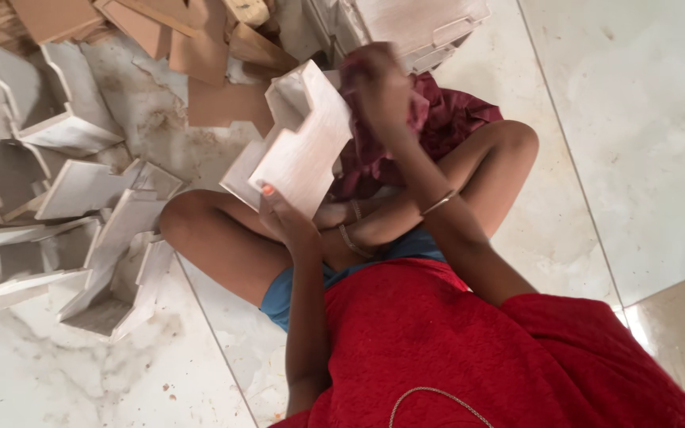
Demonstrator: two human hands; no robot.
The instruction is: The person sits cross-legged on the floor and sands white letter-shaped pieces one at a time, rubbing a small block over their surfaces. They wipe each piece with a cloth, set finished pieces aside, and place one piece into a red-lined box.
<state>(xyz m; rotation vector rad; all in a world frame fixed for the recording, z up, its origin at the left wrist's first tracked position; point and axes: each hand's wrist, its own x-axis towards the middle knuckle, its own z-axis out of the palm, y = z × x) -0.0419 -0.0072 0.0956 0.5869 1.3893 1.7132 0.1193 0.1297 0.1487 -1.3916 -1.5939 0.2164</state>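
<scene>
White notched wooden piece (299, 147) is being held at the centre of the frame, gripped at its lower edge by the left hand (283, 214). A maroon cloth (418, 111) is being pressed against its upper end by the clenched, blurred right hand (378, 87). Similar white pieces (65, 198) are lying at the left on the tiled floor (636, 119).

Even, soft daylight; warm cast. Glare patch on glossy floor tiles (636, 317) at lower right. Motion blur on right hand (378, 83). Faint shadows under stacked pieces, left.
</scene>
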